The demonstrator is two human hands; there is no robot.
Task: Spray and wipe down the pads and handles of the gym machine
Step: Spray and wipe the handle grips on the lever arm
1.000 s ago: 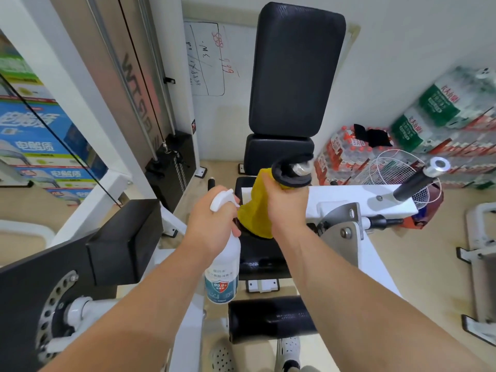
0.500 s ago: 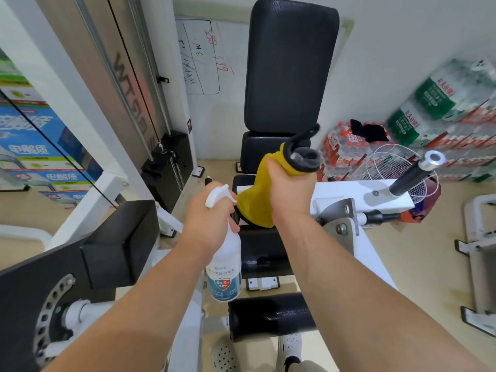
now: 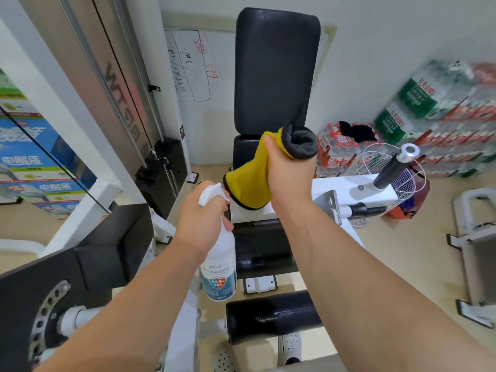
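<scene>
Nearest you, at the bottom of the view, a black roller pad [image 3: 273, 315] lay across the white frame [image 3: 349, 194], with your shoes [image 3: 291, 347] just below it. Above it, your left hand [image 3: 204, 221] gripped the spray bottle [image 3: 221, 267] by the neck. The fingers were curled round it under the white trigger head, and the bottle hung upright with its label toward you. Between your forearms sat the seat pad [image 3: 263, 248].

Your right hand [image 3: 290, 173] was raised higher, fingers clamped tight round the cloth [image 3: 249, 181]. Its yellow side draped down to the left, and its grey side bunched over the top of your fist. Whatever lay inside that grip was hidden. To the right, well apart from the cloth, a black handle [image 3: 394, 167] with a metal cap stood tilted and bare.

Farther back, the back pad [image 3: 276, 71] stood upright by the wall, directly behind the cloth. A whiteboard [image 3: 193, 68] hung to its left above the weight stack [image 3: 163, 167], and packs of water [image 3: 442, 108] were piled at the right.
</scene>
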